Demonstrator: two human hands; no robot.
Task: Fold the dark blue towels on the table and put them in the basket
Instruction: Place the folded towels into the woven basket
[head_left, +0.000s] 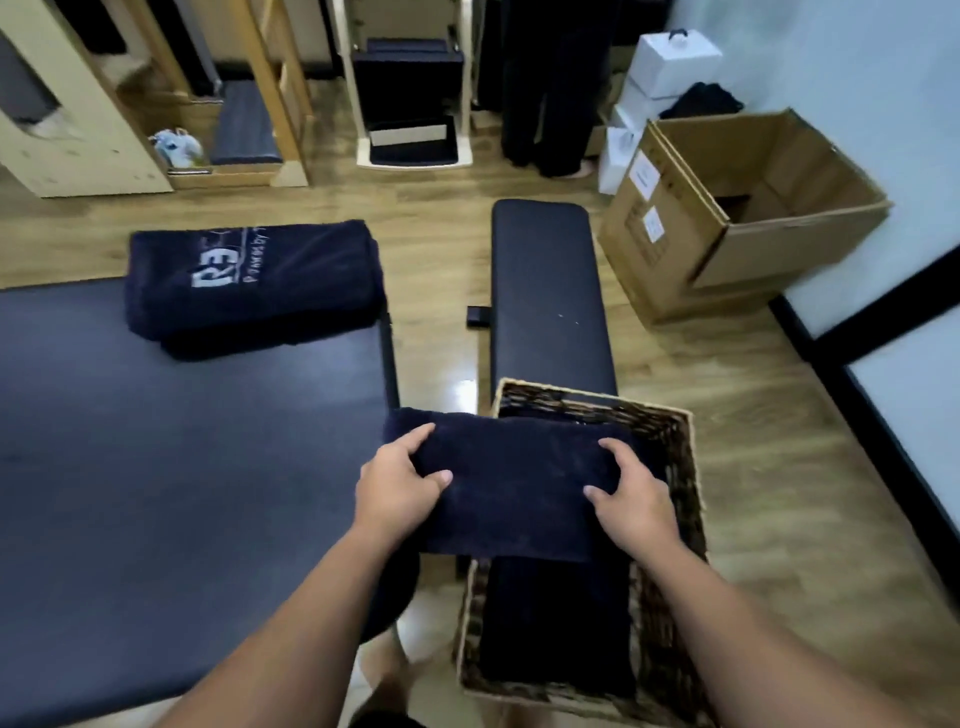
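I hold a folded dark blue towel in the air, over the near-left part of a woven basket. My left hand grips its left end, thumb on top. My right hand grips its right end the same way. Inside the basket lies another folded dark towel. A stack of folded dark blue towels with a white logo sits at the far right corner of the dark padded table.
The basket rests on the near end of a black padded bench, right of the table. An open cardboard box and white boxes stand on the wooden floor at the right. Wooden furniture lines the back.
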